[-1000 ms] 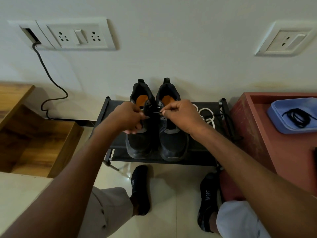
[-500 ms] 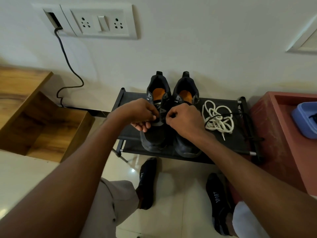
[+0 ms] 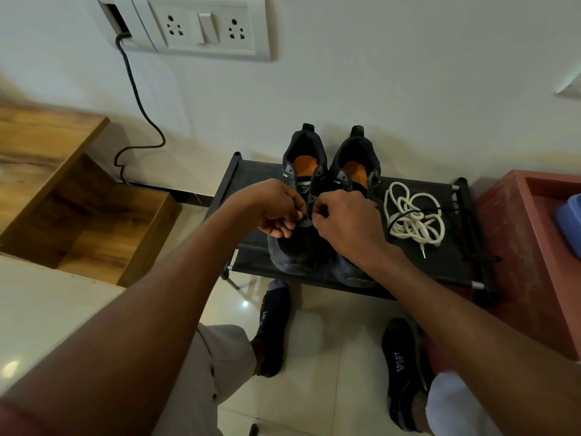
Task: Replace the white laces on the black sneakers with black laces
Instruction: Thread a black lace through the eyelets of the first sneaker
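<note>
the black sneakers point(image 3: 327, 196) stand side by side on the black shoe rack point(image 3: 440, 265), heels at 12 o'clock by the wall. the left hand point(image 3: 276, 209) and the right hand point(image 3: 345, 225) pinch with curled fingers at the eyelets of the left sneaker; what they pinch is too small to tell. at 3 o'clock of the sneakers, the white laces point(image 3: 415, 215) lie in a loose heap on the rack.

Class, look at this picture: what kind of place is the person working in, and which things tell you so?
Probably a room in a home: a low shoe rack stands against a wall with a socket panel, on a tiled floor.
</note>
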The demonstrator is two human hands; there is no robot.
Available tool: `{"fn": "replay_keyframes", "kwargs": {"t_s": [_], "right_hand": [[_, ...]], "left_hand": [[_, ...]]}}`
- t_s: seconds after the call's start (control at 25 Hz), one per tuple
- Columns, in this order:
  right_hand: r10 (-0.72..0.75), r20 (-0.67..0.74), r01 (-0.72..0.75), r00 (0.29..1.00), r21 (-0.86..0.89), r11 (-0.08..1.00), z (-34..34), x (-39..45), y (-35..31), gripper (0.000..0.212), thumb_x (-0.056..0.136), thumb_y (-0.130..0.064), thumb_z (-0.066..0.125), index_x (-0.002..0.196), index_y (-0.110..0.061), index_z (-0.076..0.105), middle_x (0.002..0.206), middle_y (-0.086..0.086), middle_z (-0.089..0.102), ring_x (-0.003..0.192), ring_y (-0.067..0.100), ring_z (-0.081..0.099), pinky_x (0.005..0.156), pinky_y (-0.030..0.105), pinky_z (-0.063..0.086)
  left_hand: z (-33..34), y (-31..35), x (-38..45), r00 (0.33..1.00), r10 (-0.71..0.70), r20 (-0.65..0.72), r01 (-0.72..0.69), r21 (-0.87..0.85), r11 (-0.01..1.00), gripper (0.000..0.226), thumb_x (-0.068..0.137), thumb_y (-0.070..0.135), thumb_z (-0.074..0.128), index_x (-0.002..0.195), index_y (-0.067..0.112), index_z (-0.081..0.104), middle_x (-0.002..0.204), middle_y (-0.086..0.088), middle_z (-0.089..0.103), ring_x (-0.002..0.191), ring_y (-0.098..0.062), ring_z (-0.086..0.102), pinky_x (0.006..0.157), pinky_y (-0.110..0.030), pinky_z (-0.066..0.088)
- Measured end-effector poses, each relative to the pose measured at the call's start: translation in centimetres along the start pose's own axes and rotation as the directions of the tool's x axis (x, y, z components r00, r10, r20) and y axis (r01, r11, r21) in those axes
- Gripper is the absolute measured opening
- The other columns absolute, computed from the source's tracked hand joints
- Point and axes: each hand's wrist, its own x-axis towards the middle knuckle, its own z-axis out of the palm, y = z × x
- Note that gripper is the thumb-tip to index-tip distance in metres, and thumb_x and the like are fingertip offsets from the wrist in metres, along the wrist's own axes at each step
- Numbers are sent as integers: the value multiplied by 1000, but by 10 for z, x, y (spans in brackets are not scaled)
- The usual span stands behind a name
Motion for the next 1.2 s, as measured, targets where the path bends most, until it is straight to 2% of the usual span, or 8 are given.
{"fn": "replay_keyframes", "kwargs": {"t_s": [0.28,0.48,0.56,0.68,0.8,0.92,1.08,1.2], "right_hand": [[70,115,-94,991,219,971,-2,6,12,17,100,-27,65,106,-32,80,94,-8,77,88,15,71,79,38,60],[82,5,-81,997,231,970,7,-3,7,18,96,-26,72,110,-37,73,86,-13,71,81,9,67,63,26,48],[9,29,-15,1000,214,977,5,-3,7,33,97,-25,70,124,-41,63,89,-15,67,83,10,66,63,27,46],[-108,154,85,982,147,986,-4,-1,8,67,96,-27,71,149,-49,37,105,-14,62,94,13,64,75,38,55],[-85,183,63,979,123,990,-6,1,8,81,90,-31,79,154,-44,32,119,-7,67,106,19,67,85,45,58],[-56,187,38,981,101,994,-3,2,9,89,88,-31,82,157,-42,26,116,-4,68,105,24,68,84,46,58],[-91,199,77,976,78,994,-3,1,9,82,90,-30,80,155,-42,30,137,-5,62,120,25,64,91,49,56],[-99,202,79,974,102,992,-3,1,11,73,90,-29,80,148,-40,37,132,-4,61,117,25,64,90,50,57]], "left_hand": [[-2,-4,8,996,92,-13,-89,153,984,16,102,9,63,108,22,71,70,-6,69,61,-17,68,59,-26,57],[-2,-4,12,992,114,45,-120,192,974,10,103,11,61,109,15,69,72,-6,67,65,-18,68,65,-29,58],[-4,-4,15,991,120,59,-130,194,972,7,101,12,65,106,15,68,73,-7,69,67,-19,70,68,-31,60],[-6,-4,17,989,135,60,-145,202,969,8,99,13,68,104,19,66,72,-8,70,67,-20,73,69,-33,62],[-6,-5,17,987,147,58,-155,178,972,13,98,13,70,109,19,69,72,-8,70,68,-21,73,69,-33,62],[-5,-8,14,988,143,66,-151,133,980,15,96,16,73,109,24,70,72,-7,71,68,-19,72,71,-32,61],[0,-6,17,986,161,38,-165,169,972,13,90,23,80,100,19,72,70,-4,71,65,-15,72,65,-28,60],[-2,-4,19,984,175,20,-175,191,966,14,87,22,82,96,16,74,70,-7,73,67,-18,74,65,-28,61]]}}
